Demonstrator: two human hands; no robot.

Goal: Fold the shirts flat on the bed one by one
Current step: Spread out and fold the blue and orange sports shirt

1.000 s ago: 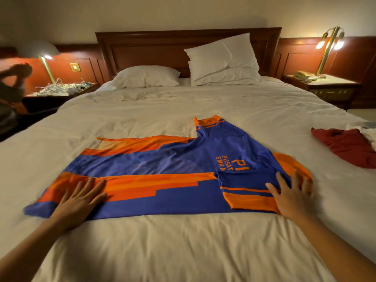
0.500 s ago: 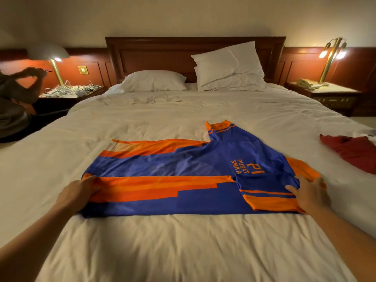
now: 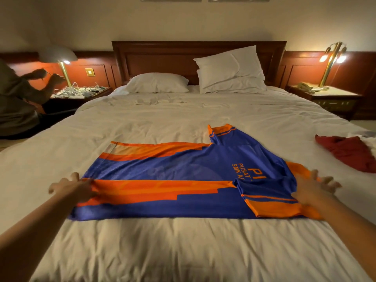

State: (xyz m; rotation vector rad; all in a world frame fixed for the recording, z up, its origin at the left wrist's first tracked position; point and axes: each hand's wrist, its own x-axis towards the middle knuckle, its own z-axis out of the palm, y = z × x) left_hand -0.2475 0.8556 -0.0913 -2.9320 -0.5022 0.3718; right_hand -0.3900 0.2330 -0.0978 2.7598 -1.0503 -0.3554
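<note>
- The left hand (image 3: 71,189) is gripping the hem end of the blue-and-orange jersey (image 3: 183,165), fingers curled on the orange band, the cloth bunching slightly there.
- The right hand (image 3: 314,189) is lying on the jersey's shoulder end with fingers spread, beside the sleeve folded over the body; motion blur is hiding finer detail.
- The jersey is lying sideways on the white bed (image 3: 183,251), collar end to the right, near long edge folded inward.
- A crumpled red garment (image 3: 350,153) is sitting well apart at the bed's right edge.
- Two pillows (image 3: 158,83) are resting against the wooden headboard (image 3: 162,58) – one flat, one propped.
- At the left nightstand (image 3: 81,96), another person (image 3: 16,98) is handling something under a lamp.
</note>
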